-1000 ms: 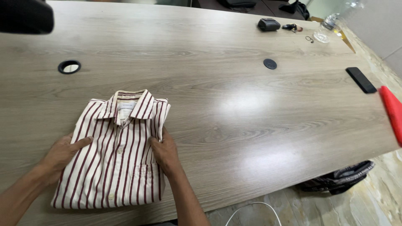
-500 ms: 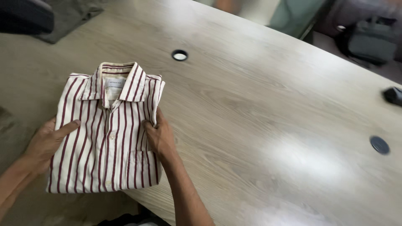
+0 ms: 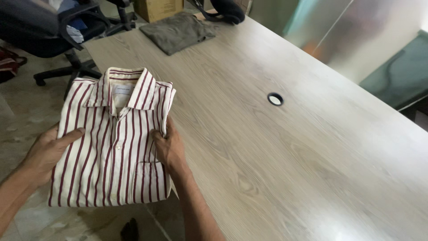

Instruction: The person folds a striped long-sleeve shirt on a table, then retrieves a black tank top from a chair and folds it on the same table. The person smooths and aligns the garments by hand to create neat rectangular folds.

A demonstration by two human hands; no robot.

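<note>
Fingers [image 3: 71, 134] of left hand [image 3: 47, 151] curled around left edge of folded striped shirt [image 3: 113, 143], thumb lying on top; right hand [image 3: 168, 147] clamped on right edge likewise. Shirt held up at near left corner of wooden table [image 3: 276, 147], mostly out over tiled floor [image 3: 26, 111]. Farther back: office chair [image 3: 58, 27] at left, cardboard box [image 3: 158, 8], folded olive garment [image 3: 178, 31] on tabletop, dark headphones [image 3: 225, 11], round cable hole [image 3: 275, 99] mid-table, frosted glass wall [image 3: 356, 31] at right.
</note>
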